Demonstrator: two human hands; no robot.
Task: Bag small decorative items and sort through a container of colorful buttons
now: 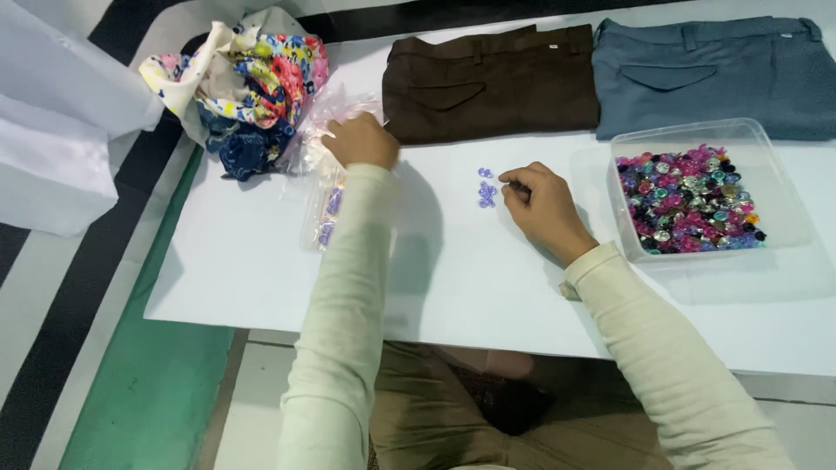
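Note:
My left hand [359, 141] reaches out to a crumpled clear plastic bag [324, 113] lying beside a heap of flowered cloth [244, 83]; its fingers touch the bag. A small clear packet with purple beads [327, 213] lies just below that hand. My right hand [542, 204] rests on the white table [261, 261] with fingers curled toward a little cluster of purple beads [486, 191] right next to its fingertips. Whether a bead is pinched between those fingers is hidden.
A clear plastic tub [697, 139] full of mixed coloured beads [688, 200] stands to the right. Folded brown trousers [488, 83] and folded blue-grey trousers [714, 74] lie at the table's far edge. White fabric [52, 122] hangs at the left, above a green floor strip [148, 383].

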